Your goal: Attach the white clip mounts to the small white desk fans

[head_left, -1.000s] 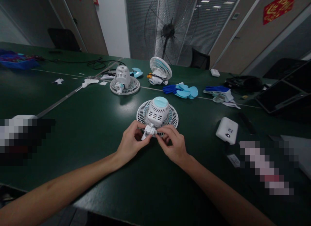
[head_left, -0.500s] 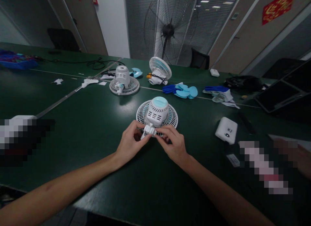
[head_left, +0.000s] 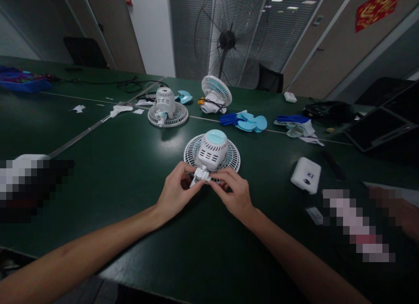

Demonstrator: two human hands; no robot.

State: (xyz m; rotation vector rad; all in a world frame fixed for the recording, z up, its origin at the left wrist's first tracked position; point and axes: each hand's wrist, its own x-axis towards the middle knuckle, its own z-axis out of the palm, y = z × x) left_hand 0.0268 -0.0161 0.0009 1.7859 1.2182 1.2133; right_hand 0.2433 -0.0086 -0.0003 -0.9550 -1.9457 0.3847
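In front of me a white fan head [head_left: 214, 151] rests face down on the green table [head_left: 124, 173], its pale blue cap on top and its round grille [head_left: 235, 155] beneath. A small white clip-like bracket [head_left: 202, 174] juts from its near side. From the left, my left hand [head_left: 178, 186] pinches this bracket between thumb and fingers. My right hand [head_left: 232, 192] grips its other side with closed fingertips. The fingers cover part of the bracket and of the grille's near rim.
Behind stand another face-down fan [head_left: 167, 107] and a tilted fan [head_left: 214, 94]. Light blue fan blades [head_left: 252, 123] lie beside a blue glove [head_left: 229, 119]. At right are a white box-shaped device [head_left: 306, 175], more gloves [head_left: 303, 127] and another person's hand [head_left: 401, 210].
Both hands keep their hold on the bracket, and the fan head stays in place. The view has shifted very slightly.
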